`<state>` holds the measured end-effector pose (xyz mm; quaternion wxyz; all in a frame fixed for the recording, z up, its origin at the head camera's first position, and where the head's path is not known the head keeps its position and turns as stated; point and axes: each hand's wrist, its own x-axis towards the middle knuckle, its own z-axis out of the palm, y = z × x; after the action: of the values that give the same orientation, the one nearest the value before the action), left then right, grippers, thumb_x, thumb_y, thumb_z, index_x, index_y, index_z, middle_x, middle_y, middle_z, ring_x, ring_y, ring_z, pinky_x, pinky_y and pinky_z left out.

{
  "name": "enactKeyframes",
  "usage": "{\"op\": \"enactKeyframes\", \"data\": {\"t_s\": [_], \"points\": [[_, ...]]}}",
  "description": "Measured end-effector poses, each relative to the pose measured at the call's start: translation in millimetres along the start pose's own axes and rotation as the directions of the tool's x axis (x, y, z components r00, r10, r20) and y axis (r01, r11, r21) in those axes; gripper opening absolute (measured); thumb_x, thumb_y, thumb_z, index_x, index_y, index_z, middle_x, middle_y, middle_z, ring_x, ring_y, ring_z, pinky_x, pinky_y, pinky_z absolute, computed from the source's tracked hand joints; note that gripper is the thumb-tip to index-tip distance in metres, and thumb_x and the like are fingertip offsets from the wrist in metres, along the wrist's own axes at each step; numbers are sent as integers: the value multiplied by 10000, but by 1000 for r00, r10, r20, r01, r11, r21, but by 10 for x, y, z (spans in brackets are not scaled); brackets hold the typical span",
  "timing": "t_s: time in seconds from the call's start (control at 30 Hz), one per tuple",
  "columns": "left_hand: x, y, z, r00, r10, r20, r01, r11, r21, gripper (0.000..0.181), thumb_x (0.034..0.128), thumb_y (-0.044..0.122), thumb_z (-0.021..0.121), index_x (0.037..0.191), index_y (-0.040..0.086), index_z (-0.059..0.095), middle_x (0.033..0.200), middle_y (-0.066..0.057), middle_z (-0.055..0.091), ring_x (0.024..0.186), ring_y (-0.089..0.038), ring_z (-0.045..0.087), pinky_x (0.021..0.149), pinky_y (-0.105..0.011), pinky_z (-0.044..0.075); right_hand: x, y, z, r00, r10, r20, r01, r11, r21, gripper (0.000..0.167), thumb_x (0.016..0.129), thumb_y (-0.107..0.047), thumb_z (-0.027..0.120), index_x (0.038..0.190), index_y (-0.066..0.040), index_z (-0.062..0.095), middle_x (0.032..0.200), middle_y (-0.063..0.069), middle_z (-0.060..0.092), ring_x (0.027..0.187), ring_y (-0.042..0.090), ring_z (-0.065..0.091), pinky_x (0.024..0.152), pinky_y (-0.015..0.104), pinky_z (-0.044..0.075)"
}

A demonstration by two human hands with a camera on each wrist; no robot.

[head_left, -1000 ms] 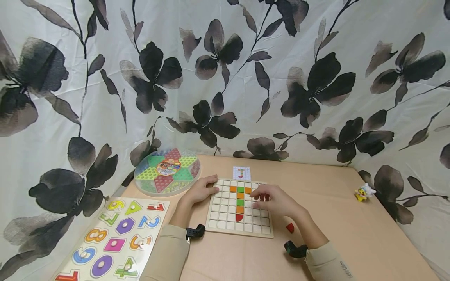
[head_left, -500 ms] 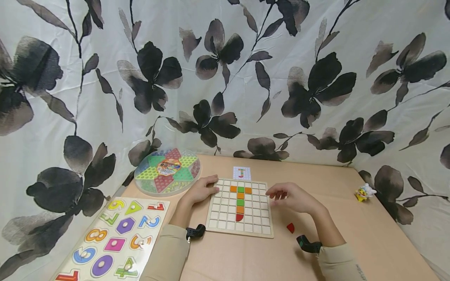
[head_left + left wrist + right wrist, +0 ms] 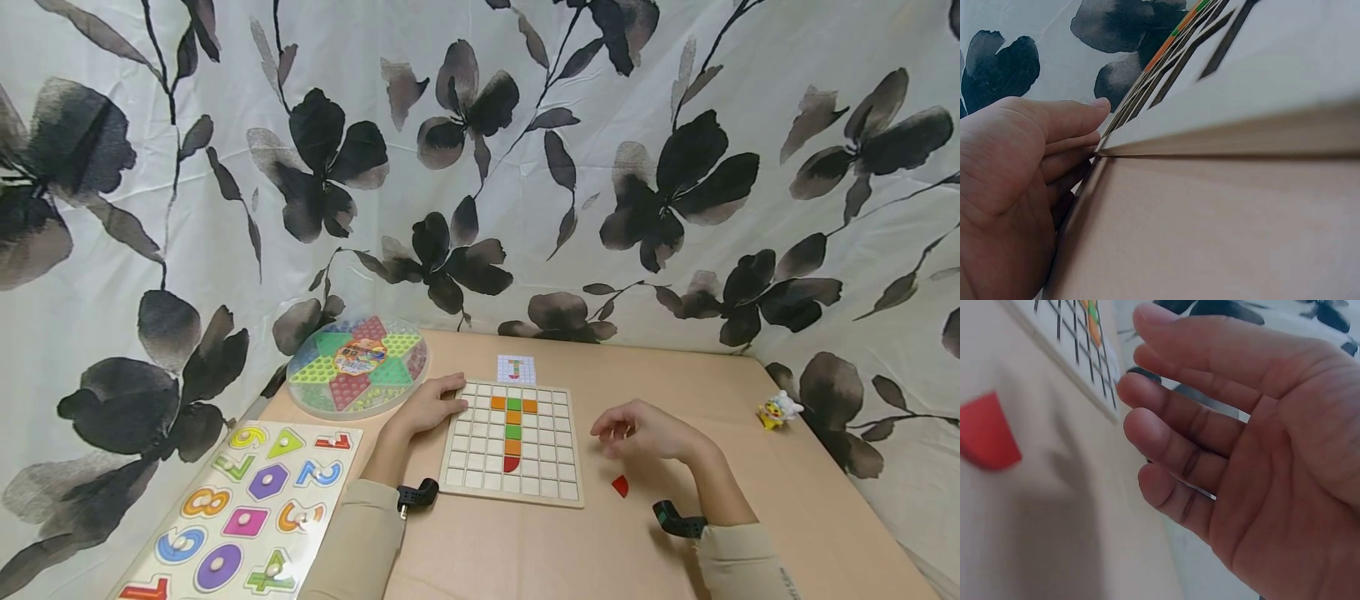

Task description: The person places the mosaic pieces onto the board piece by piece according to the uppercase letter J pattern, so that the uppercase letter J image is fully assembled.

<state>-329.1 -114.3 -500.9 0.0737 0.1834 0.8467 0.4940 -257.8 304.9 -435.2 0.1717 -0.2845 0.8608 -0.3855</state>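
Observation:
A white grid board [image 3: 547, 467] in a light wooden frame lies on the table. On it, orange and green square tiles form a short row and a column, with a red quarter-round tile [image 3: 512, 463] at the column's foot. My left hand [image 3: 424, 407] rests against the board's left edge, fingers fairly straight, as the left wrist view also shows. Right of the board, my right hand [image 3: 648, 432] hovers over the table, its fingers loosely bent and holding nothing. Below it lies another red quarter-round tile [image 3: 988, 432], apart from the hand.
A small pattern card [image 3: 516, 369] lies behind the board. At the back left is a round Chinese checkers set [image 3: 360, 367]; a number-and-shape puzzle board [image 3: 247, 508] lies at the front left. A small toy figure [image 3: 777, 412] stands far right. Floral cloth hangs behind the table.
My right hand has moved from above the board's right part to the right, over the table near the loose red tile. The left hand and the board have stayed put.

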Motion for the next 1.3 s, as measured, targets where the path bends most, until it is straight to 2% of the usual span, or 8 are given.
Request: {"op": "enactKeyframes", "data": {"t_s": [0.17, 0.27, 0.4, 0.53, 0.8, 1.0, 1.13, 1.3], "points": [[-6, -4, -3, 1000, -3, 5, 3, 1000, -3, 536, 1000, 152, 691, 1488, -14, 545, 1655, -135, 404, 1575, -341, 296, 1318, -474, 228, -58, 124, -15, 996, 26, 87, -27, 1000, 9, 259, 844, -18, 798, 1100, -44, 769, 988, 183, 746, 799, 158, 628, 706, 238, 541], [-5, -13, 2, 1000, -2, -1, 2, 1000, -1, 533, 999, 154, 692, 1484, -15, 550, 1653, -141, 405, 1572, -347, 302, 1317, -476, 229, -76, 174, -7, 987, 30, 160, -38, 998, 46, 306, 804, 5, 808, 1101, -58, 771, 1005, 229, 723, 803, 214, 602, 697, 225, 507], [-6, -10, 1, 1000, -1, -2, 1, 1000, 1, 533, 998, 155, 694, 1483, -13, 551, 1652, -141, 407, 1571, -345, 304, 1318, -471, 227, -83, 225, 27, 968, 38, 250, -75, 987, 141, 360, 761, 6, 842, 1110, -19, 756, 1033, 327, 642, 864, 303, 551, 709, 219, 469], [-7, -2, -1, 1000, 0, 0, 0, 1000, 5, 532, 1000, 151, 692, 1485, -14, 549, 1651, -140, 409, 1572, -344, 304, 1317, -472, 231, -79, 272, 63, 952, 66, 299, -125, 975, 184, 351, 750, 20, 851, 1085, 5, 749, 993, 338, 603, 866, 251, 516, 694, 215, 445], [-18, -3, 2, 1000, 11, -3, -11, 1000, 8, 526, 1003, 142, 683, 1483, -22, 547, 1648, -154, 409, 1565, -366, 312, 1310, -503, 241, -73, 309, 99, 945, 114, 305, -179, 964, 197, 342, 729, 41, 860, 1053, 6, 757, 1057, 197, 699, 861, 194, 503, 701, 232, 443], [-26, -4, 9, 1000, 11, -10, -11, 1000, 4, 520, 1001, 142, 683, 1480, -15, 555, 1649, -151, 409, 1569, -362, 302, 1314, -501, 229, -61, 284, 125, 949, 163, 271, -205, 970, 134, 318, 716, 45, 869, 1008, -34, 773, 1045, 113, 669, 875, 201, 494, 703, 254, 424], [-26, -4, 10, 1000, 10, -11, -10, 1000, 1, 528, 1001, 154, 687, 1482, -15, 552, 1650, -144, 409, 1572, -356, 297, 1317, -495, 222, -52, 257, 147, 952, 188, 240, -217, 971, 102, 285, 718, 38, 871, 974, -46, 780, 1014, 97, 660, 875, 205, 498, 713, 275, 427], [-20, -13, 7, 1000, 9, -5, -9, 1000, 0, 535, 1002, 153, 685, 1489, -17, 542, 1653, -137, 407, 1578, -347, 287, 1319, -495, 218, -51, 235, 157, 960, 161, 230, -190, 975, 112, 237, 742, 38, 858, 958, -16, 776, 978, 113, 680, 843, 189, 518, 708, 273, 467]]}}
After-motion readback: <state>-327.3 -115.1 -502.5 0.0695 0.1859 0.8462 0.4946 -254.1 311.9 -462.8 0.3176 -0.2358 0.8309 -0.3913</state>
